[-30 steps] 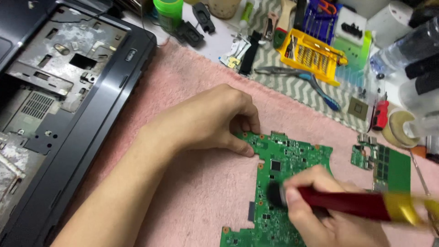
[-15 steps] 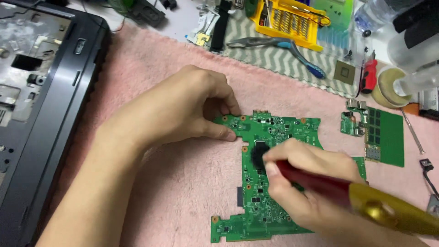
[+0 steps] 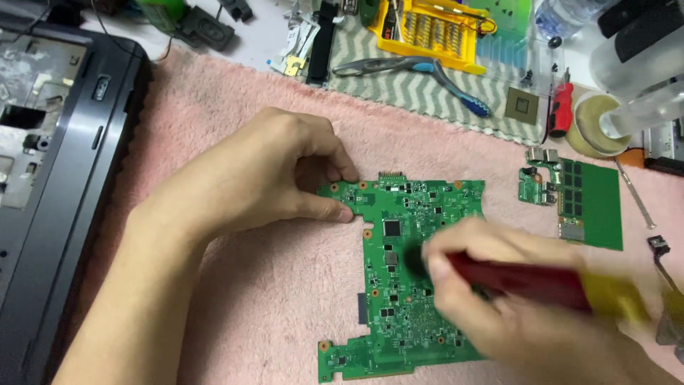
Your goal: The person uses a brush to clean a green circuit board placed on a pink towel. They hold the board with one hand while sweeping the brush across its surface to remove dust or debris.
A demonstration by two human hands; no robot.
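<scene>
A green circuit board (image 3: 410,271) lies flat on a pink towel (image 3: 271,285), between a dark laptop case (image 3: 64,178) at the left and a smaller green board (image 3: 591,203) at the right. The left hand (image 3: 278,171) pinches the board's upper left corner between thumb and fingertips. The right hand (image 3: 499,292), blurred, is closed around a red-handled brush (image 3: 527,281) whose dark bristles touch the board's middle.
</scene>
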